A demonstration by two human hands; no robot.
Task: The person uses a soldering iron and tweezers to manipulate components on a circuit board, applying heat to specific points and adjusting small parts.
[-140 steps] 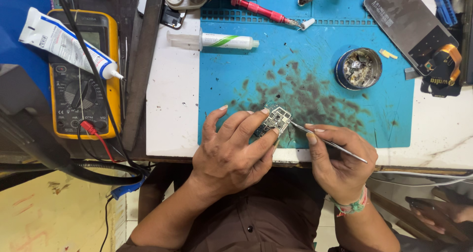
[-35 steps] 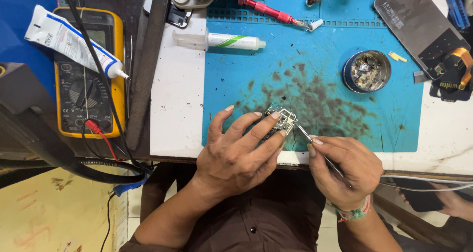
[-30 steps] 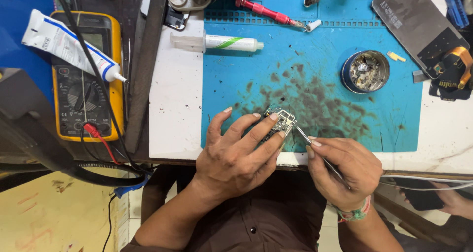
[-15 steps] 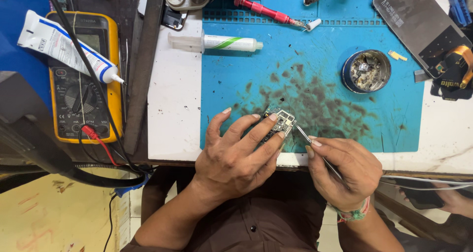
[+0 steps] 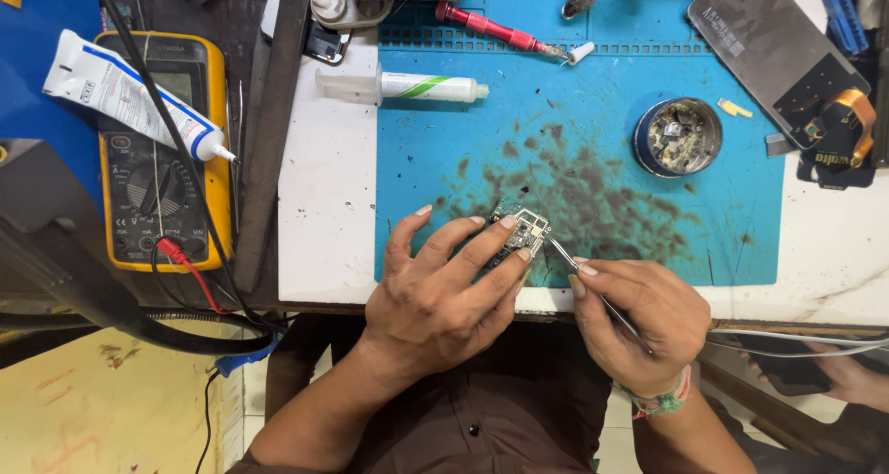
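**Pinching a small circuit board at the mat's lower edge**

Clamped around the small circuit board (image 5: 517,236), just below frame centre: left hand (image 5: 443,293), with 2 fingertips (image 5: 508,222) pressed on its top edge and the thumb hidden beneath. Closed together on thin metal tweezers (image 5: 593,291): right hand (image 5: 639,318), tip of the tool touching the board's right side.

Likely light, stiff and fragile, with tiny parts on its face; best gripped by the bare edges, as now, not across the components. Probably easy to flick away under a slipping tool tip.

Underneath, a blue work mat (image 5: 741,205), stained dark around the board. Further out:

- round tin of scraps (image 5: 678,138), upper right of the mat
- syringe with a green stripe (image 5: 407,87), at the mat's upper left edge
- red screwdriver (image 5: 495,30), top centre
- dark phone screen panel (image 5: 773,53) with an orange flex, upper right
- yellow multimeter (image 5: 167,150) under a white glue tube (image 5: 130,94), upper left
- another person's hand (image 5: 847,377) holding a dark phone, lower right

Nothing lying between the hands and the board; syringe and tin well apart from it.
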